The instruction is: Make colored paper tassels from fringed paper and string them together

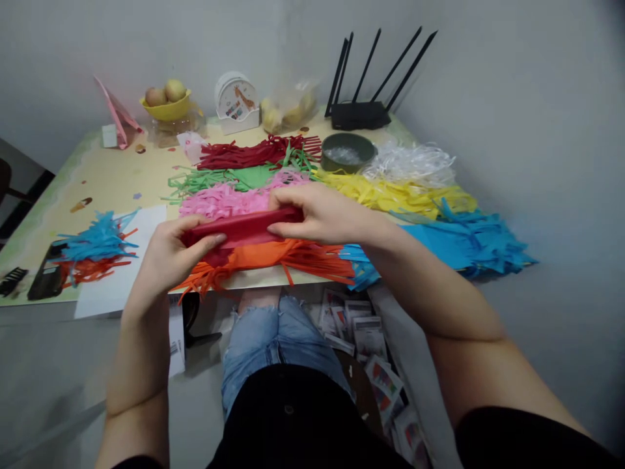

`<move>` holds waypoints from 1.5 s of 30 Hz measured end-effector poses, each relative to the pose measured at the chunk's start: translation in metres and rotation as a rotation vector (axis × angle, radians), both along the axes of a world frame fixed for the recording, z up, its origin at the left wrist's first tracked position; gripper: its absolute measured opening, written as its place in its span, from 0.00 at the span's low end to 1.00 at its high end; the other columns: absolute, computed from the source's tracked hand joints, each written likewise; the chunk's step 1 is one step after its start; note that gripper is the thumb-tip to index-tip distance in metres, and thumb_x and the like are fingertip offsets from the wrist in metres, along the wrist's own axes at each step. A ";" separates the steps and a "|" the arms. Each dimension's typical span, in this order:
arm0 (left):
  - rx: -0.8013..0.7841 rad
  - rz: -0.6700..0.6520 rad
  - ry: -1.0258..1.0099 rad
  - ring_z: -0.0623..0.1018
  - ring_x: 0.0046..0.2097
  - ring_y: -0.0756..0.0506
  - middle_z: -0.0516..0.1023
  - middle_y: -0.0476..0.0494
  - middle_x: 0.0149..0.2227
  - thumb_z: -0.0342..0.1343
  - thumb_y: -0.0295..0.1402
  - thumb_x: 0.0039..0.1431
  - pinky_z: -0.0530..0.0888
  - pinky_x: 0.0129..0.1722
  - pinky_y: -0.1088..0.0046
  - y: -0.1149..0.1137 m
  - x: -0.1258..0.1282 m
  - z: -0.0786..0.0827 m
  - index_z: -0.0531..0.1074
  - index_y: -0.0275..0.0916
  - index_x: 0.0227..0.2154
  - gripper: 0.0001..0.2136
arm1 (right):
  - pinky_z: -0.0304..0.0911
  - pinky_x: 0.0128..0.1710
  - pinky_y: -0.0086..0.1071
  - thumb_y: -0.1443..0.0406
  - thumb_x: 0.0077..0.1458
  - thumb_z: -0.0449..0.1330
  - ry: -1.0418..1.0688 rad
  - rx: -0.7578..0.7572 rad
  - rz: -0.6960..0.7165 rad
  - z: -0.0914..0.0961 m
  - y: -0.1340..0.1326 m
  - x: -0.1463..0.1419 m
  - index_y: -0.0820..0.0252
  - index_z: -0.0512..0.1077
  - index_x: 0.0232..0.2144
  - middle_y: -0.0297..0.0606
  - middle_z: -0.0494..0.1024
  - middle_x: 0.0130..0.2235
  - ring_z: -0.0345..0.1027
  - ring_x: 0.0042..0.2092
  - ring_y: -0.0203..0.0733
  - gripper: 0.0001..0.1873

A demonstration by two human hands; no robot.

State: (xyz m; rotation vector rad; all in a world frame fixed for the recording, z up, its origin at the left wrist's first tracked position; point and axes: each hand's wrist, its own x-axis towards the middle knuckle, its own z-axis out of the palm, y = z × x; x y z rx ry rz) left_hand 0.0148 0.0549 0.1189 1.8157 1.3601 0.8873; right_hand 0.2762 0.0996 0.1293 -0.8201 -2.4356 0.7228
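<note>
A dark red strip of folded tissue paper (244, 229) is stretched between my two hands above the table's front edge. My left hand (180, 251) pinches its left end between thumb and fingers. At the right end, my right hand (315, 215) grips it with the thumb below and the fingers curled over. Just beneath lies a bundle of orange fringed tissue paper (263, 256). Behind it are pink (219, 200), green (249, 176) and dark red fringed bundles (244, 155). Yellow (385, 192) and blue fringed bundles (454, 241) spread to the right.
A black router (360, 116) with upright antennas stands at the back right, near a dark green round tin (347, 151) and white fringe (413, 163). A yellow fruit bowl (168, 109) is at the back left. White paper (117, 280) and a phone (46, 273) lie front left.
</note>
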 end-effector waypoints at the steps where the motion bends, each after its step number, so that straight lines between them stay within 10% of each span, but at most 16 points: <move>1: -0.002 0.026 -0.052 0.79 0.27 0.47 0.79 0.45 0.27 0.66 0.43 0.54 0.77 0.29 0.73 0.000 0.002 -0.002 0.77 0.35 0.30 0.14 | 0.48 0.33 0.28 0.64 0.56 0.61 0.041 -0.009 -0.014 -0.003 0.000 0.002 0.60 0.65 0.29 0.31 0.69 0.28 0.57 0.31 0.34 0.09; 9: 0.105 0.122 -0.120 0.72 0.23 0.51 0.72 0.50 0.22 0.67 0.39 0.51 0.71 0.24 0.77 -0.001 0.011 -0.006 0.74 0.36 0.25 0.12 | 0.54 0.34 0.30 0.59 0.58 0.63 0.233 -0.027 -0.218 -0.019 -0.013 0.008 0.63 0.73 0.31 0.34 0.75 0.30 0.64 0.33 0.37 0.11; 14: 0.130 -0.018 -0.006 0.73 0.26 0.51 0.74 0.49 0.24 0.65 0.42 0.54 0.70 0.26 0.77 0.002 0.011 -0.001 0.73 0.36 0.25 0.14 | 0.58 0.39 0.30 0.56 0.53 0.68 0.217 -0.050 -0.113 -0.008 -0.010 0.006 0.63 0.76 0.43 0.40 0.80 0.43 0.69 0.41 0.40 0.19; 24: 0.165 -0.218 0.246 0.81 0.43 0.43 0.84 0.42 0.44 0.64 0.45 0.56 0.76 0.46 0.70 0.007 0.020 0.017 0.81 0.40 0.45 0.19 | 0.45 0.32 0.30 0.70 0.55 0.62 -0.178 0.015 -0.107 0.007 -0.008 -0.010 0.63 0.70 0.23 0.29 0.66 0.23 0.53 0.28 0.32 0.08; 29: 0.135 -0.224 0.276 0.77 0.30 0.48 0.83 0.46 0.30 0.60 0.42 0.58 0.72 0.32 0.75 0.014 0.027 0.016 0.83 0.39 0.33 0.12 | 0.46 0.33 0.29 0.70 0.53 0.64 -0.191 0.056 -0.171 0.011 -0.011 -0.012 0.63 0.72 0.27 0.32 0.70 0.27 0.56 0.31 0.34 0.04; 35: 0.199 -0.122 0.230 0.66 0.22 0.53 0.68 0.52 0.19 0.62 0.40 0.57 0.62 0.22 0.77 0.014 0.023 0.014 0.73 0.36 0.22 0.14 | 0.50 0.33 0.29 0.63 0.57 0.63 -0.064 -0.066 -0.145 0.003 -0.003 0.005 0.64 0.73 0.28 0.32 0.73 0.27 0.61 0.31 0.34 0.09; 45: 0.101 0.077 -0.191 0.76 0.28 0.50 0.79 0.47 0.30 0.65 0.33 0.53 0.74 0.26 0.77 0.007 0.005 -0.008 0.82 0.38 0.34 0.06 | 0.69 0.37 0.30 0.59 0.57 0.62 0.504 -0.178 -0.183 -0.035 -0.011 0.011 0.60 0.78 0.41 0.38 0.80 0.41 0.72 0.37 0.36 0.13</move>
